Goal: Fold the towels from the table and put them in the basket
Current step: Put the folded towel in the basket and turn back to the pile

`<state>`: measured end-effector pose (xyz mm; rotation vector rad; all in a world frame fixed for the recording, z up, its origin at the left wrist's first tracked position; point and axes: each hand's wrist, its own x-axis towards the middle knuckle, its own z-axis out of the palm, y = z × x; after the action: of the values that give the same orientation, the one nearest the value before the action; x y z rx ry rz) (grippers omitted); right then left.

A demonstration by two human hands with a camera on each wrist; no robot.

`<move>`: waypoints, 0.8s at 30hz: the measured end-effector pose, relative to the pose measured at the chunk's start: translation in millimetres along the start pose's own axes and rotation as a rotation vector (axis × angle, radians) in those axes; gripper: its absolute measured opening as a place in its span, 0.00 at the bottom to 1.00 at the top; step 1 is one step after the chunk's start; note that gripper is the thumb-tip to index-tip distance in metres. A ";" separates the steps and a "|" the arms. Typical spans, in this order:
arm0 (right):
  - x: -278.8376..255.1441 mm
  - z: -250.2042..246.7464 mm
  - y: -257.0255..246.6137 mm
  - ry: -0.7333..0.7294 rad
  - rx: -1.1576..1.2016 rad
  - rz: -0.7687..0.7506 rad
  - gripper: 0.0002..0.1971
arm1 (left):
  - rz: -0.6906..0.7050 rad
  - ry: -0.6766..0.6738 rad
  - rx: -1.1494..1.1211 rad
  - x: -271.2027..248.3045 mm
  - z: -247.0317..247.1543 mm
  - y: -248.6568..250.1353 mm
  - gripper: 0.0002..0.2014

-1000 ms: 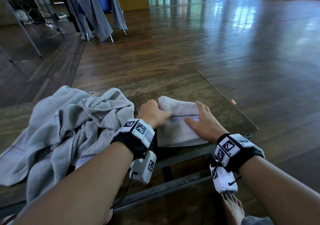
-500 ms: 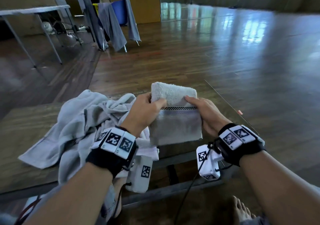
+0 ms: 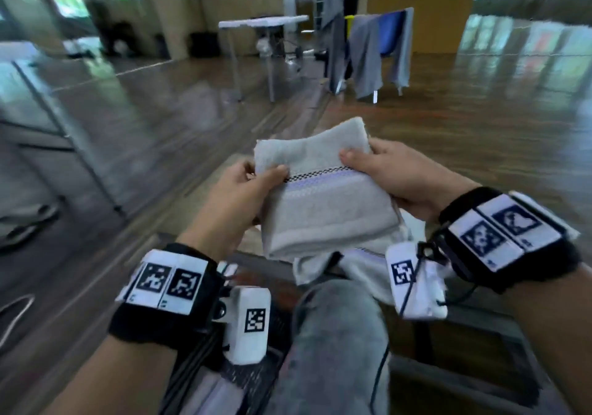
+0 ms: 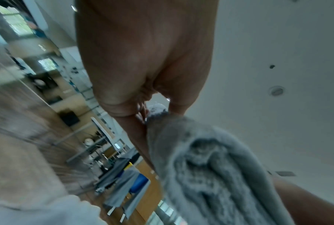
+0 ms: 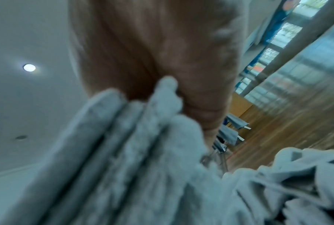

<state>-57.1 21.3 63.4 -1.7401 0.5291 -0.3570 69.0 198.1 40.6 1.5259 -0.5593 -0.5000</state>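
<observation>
In front of the person's chest, above the raised knee (image 3: 333, 328) in grey trousers, the folded grey towel (image 3: 323, 200) was held clear of any surface. The left hand (image 3: 238, 190) pinched its left edge, thumb on top just below the checkered band (image 3: 317, 173) and fingers curled beneath. The right hand (image 3: 397, 177) gripped the right edge in the same manner, thumb pressed on the upper face. Each grip was closed on the towel. The left wrist view showed the towel's stacked layers (image 4: 210, 167) end-on beneath the palm (image 4: 142, 53); the right wrist view showed the same folds (image 5: 123, 144), blurred. More loose grey towels (image 3: 358, 270) lay below the held one. In the background stood a white folding table (image 3: 262, 24) and a drying rack with grey cloths (image 3: 368, 53) on a wooden floor (image 3: 480, 120)
</observation>
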 end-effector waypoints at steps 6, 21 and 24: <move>48.1 137.1 -14.4 -0.243 -0.375 0.068 0.10 | -0.096 0.350 -0.171 -36.2 -102.7 -66.5 0.12; 104.5 343.4 229.6 -0.480 -0.958 0.490 0.34 | -0.785 0.435 -0.073 -71.7 -152.1 -371.3 0.22; 109.7 346.6 273.0 -0.484 -0.992 0.517 0.37 | -0.869 0.337 -0.057 -55.0 -138.5 -403.2 0.07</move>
<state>168.0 203.9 -286.9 -2.4051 0.8376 0.8141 129.4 343.4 -359.4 1.7082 0.4133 -0.8759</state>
